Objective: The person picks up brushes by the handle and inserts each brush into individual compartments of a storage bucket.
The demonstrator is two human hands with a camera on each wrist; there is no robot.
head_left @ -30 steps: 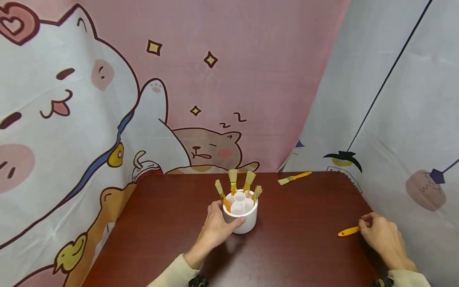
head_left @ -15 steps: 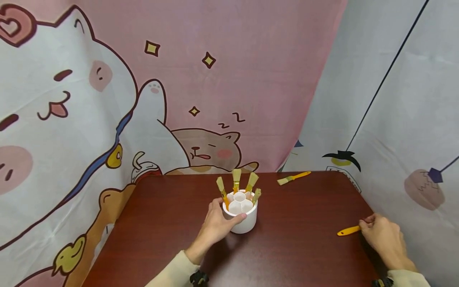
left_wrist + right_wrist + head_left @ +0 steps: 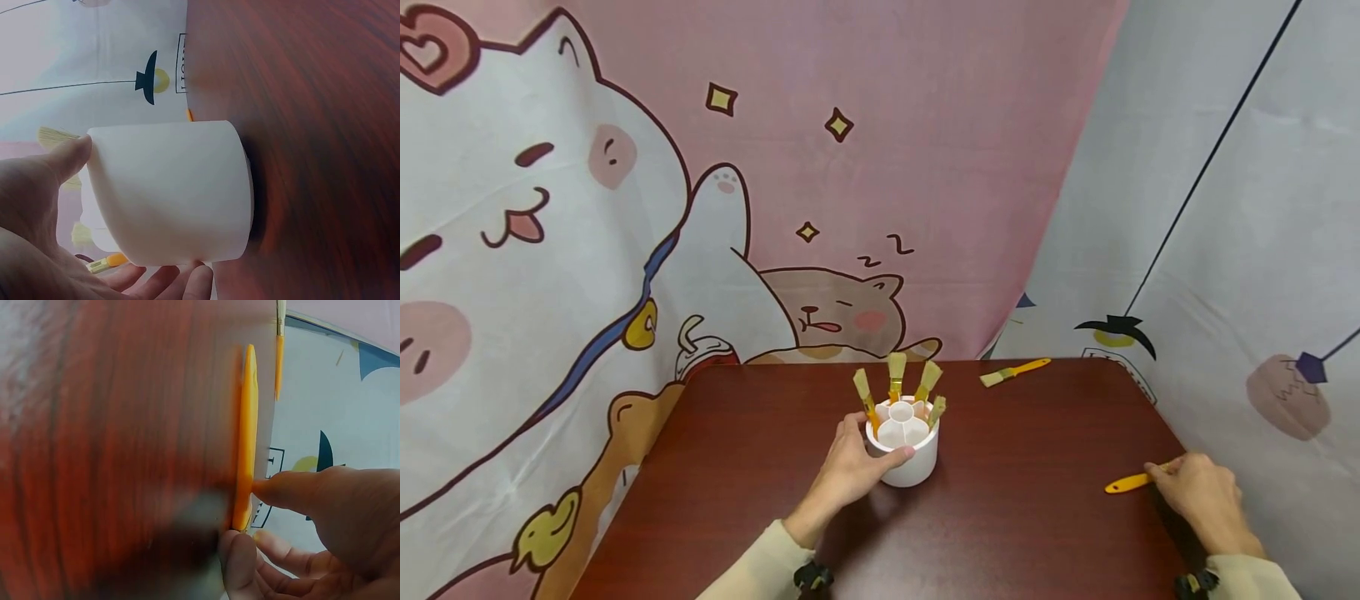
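Note:
My left hand point(image 3: 850, 467) grips a white round brush holder point(image 3: 912, 467), thumb on the near side and fingers round its left side. The holder stands upright on the table, its top divided into round compartments. Several paintbrushes point(image 3: 897, 368) stand in it, bristles up. At the table's right side my right hand point(image 3: 1201, 492) pinches another paintbrush by the end nearest the hand; its yellow handle point(image 3: 1127, 483) points left. In the right wrist view, the thumb touches that handle point(image 3: 248, 431) and the fingers curl below. The hand hides the bristles. Whether the brush is lifted, I cannot tell.
Another yellow-handled paintbrush point(image 3: 1015, 372) lies near the back edge of the dark red-brown table point(image 3: 1015, 517). Behind the table hangs a pink cloth point(image 3: 955, 167) with cartoon animals. A pale printed cloth point(image 3: 1247, 250) hangs along the right side.
The brushes in the holder have shifted slightly to the right, as if it turned a little in my left hand. My right fingers have moved slightly on the brush.

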